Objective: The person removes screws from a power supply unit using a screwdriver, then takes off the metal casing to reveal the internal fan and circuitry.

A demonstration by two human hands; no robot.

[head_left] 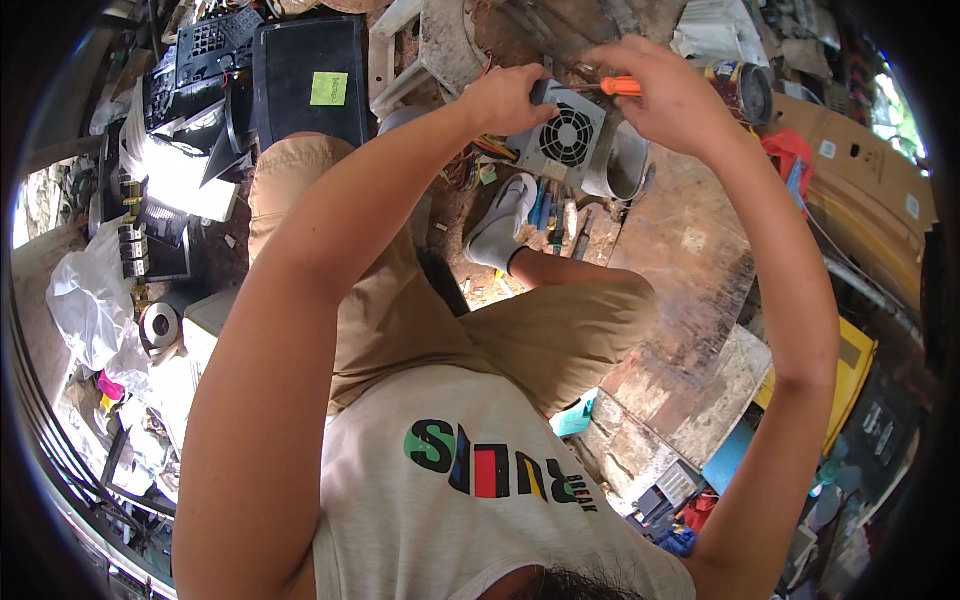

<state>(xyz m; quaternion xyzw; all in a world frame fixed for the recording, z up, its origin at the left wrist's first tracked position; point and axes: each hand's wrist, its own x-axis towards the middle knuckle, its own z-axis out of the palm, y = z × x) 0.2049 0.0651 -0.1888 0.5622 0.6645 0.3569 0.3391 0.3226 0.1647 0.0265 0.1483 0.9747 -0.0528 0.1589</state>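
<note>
In the head view, our left hand [507,100] has its grip closed around the upper left corner of a grey metal box [565,135] with a round fan grille facing us. Our right hand [665,100] has its grip narrowed around the orange handle of a screwdriver [621,87]; the shaft points left along the box's upper edge, but we cannot tell whether the tip touches it. The box is just beyond the upper left corner of the wooden board [690,250], beside a grey round container [626,165]; what bears its weight we cannot make out. Coloured wires [495,148] lie by its left side. Below it, several hand tools [560,215] lie on the floor near the board's left edge, next to our sandalled foot [500,225]. Farther left stands a dark panel [305,60] bearing a yellow-green note [329,89].
</note>
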